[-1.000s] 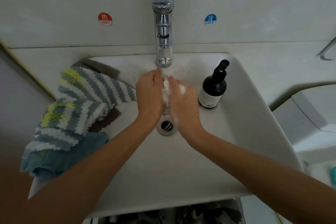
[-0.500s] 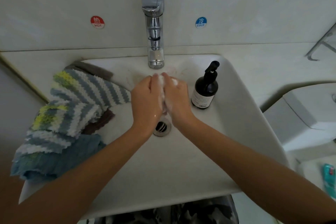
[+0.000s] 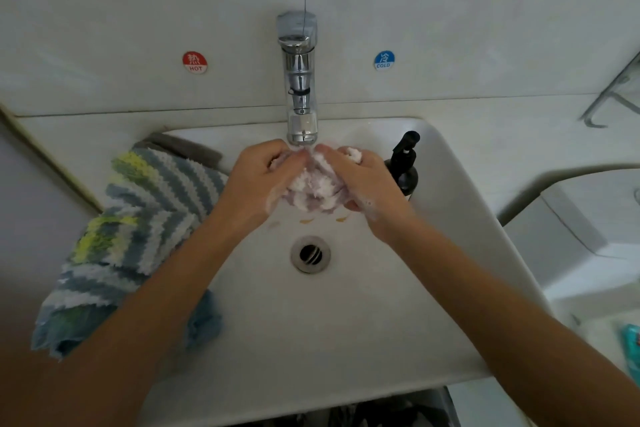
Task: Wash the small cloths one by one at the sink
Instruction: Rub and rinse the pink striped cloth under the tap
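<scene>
Wall: pale tiles behind the sink [image 3: 346,340], with a red HOT sticker [image 3: 194,62] left of the tap [image 3: 300,80] and a blue COLD sticker [image 3: 384,60] right of it.
Cloth [image 3: 313,189]: bunched between both hands just below the tap spout, above the drain [image 3: 310,254]. The wad's long axis runs roughly left to right across the basin; no end points clearly anywhere.
Cloth look: white, fluffy, wet, with suds; crumpled, so its shape cannot be told.
Left hand [image 3: 258,182]: fingers curled round the cloth's left side, gripping it.
Right hand [image 3: 363,180]: fingers curled round the cloth's right side, gripping it; foam on the wrist.
Pile [image 3: 138,218]: striped grey, white and yellow cloths draped over the sink's rim, left of the tap.
Bottle [image 3: 403,166]: dark pump bottle standing in the basin, right of the tap, just behind the right hand.
</scene>
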Motion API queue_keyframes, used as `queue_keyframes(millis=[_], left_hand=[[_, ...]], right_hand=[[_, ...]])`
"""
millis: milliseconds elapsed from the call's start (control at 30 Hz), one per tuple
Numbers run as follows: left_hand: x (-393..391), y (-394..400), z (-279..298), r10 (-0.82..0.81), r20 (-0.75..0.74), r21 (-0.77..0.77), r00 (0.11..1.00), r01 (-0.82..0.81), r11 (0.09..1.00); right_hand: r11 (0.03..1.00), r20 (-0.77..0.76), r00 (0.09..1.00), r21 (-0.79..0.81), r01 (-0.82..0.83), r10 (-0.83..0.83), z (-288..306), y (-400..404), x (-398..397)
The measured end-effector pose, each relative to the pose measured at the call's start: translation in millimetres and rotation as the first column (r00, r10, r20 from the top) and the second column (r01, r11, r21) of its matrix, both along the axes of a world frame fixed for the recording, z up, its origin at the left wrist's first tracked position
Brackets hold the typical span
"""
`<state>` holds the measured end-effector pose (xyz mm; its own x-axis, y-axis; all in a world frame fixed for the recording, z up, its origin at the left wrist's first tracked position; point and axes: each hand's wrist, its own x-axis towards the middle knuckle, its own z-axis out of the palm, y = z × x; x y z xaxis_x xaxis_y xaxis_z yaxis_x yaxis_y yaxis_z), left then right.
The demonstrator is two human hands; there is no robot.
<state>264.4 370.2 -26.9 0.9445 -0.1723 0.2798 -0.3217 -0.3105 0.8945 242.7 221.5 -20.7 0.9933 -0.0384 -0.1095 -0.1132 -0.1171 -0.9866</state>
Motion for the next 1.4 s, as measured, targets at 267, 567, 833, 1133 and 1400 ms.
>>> queue_keyframes(millis=[267, 567, 833, 1133, 1400], left_hand=[[5.1, 20.1, 10.9, -0.171, -0.218, 0.203, 0.961, 0.216, 0.955], [11.6, 27.7, 0.2, -0.193, -0.386, 0.484, 0.902, 0.376, 0.79], [8.1, 24.7, 2.3, -0.224, -0.365, 0.375, 0.904, 0.362, 0.853], [5.7, 20.1, -0.9, -0.231, -0.433, 0.248, 0.871, 0.362, 0.899], [-5.9, -6.9, -5.8, 0.072, -0.165, 0.162, 0.984, -0.045, 0.986]], right_hand=[[0.972, -0.012, 0.979, -0.118, -0.205, 0.205, 7.4, -24.3, 5.6], [0.716, -0.24, 0.907, -0.557, -0.421, 0.346, -1.8, -23.0, 6.7], [0.852, -0.174, 0.945, -0.41, -0.325, 0.276, 0.6, -24.9, 8.2], [0.968, -0.096, 0.982, -0.175, -0.18, 0.166, -3.2, -20.4, 7.4], [0.978, 0.154, 0.97, -0.064, 0.2, -0.189, -16.9, 2.2, 6.0]])
